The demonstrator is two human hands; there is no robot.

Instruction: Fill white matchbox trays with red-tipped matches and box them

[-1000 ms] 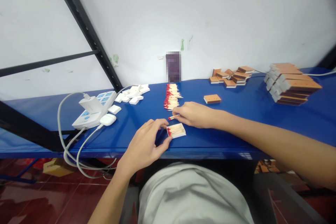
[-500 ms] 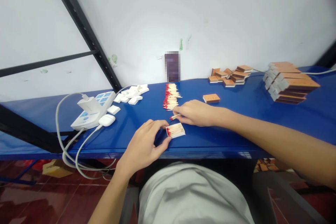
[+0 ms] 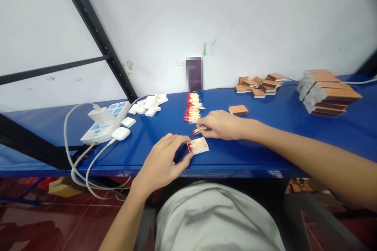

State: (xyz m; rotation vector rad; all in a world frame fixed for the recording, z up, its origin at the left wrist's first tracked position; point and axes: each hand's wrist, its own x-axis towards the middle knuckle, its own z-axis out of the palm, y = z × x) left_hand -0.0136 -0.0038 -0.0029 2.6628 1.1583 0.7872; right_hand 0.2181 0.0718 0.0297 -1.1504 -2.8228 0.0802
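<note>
My left hand grips the left end of a white matchbox tray between thumb and fingers. Several red-tipped matches lie in the tray, heads toward that hand. Just above the tray, my right hand pinches a few matches, their red heads pointing left. Beyond the fingers, a long pile of loose matches runs back toward the wall, red heads on the left. An orange-brown matchbox sleeve lies on the blue table, beyond my right wrist.
White trays are heaped at the back left, beside a power strip with a charger and looping cables. More brown matchboxes lie jumbled at the back right. A stacked block of boxes stands farther right. A dark pixelated rectangle is against the wall.
My right hand has shifted slightly, and more match heads show between its fingers. My left hand keeps its grip on the tray. The whole view has moved slightly.
</note>
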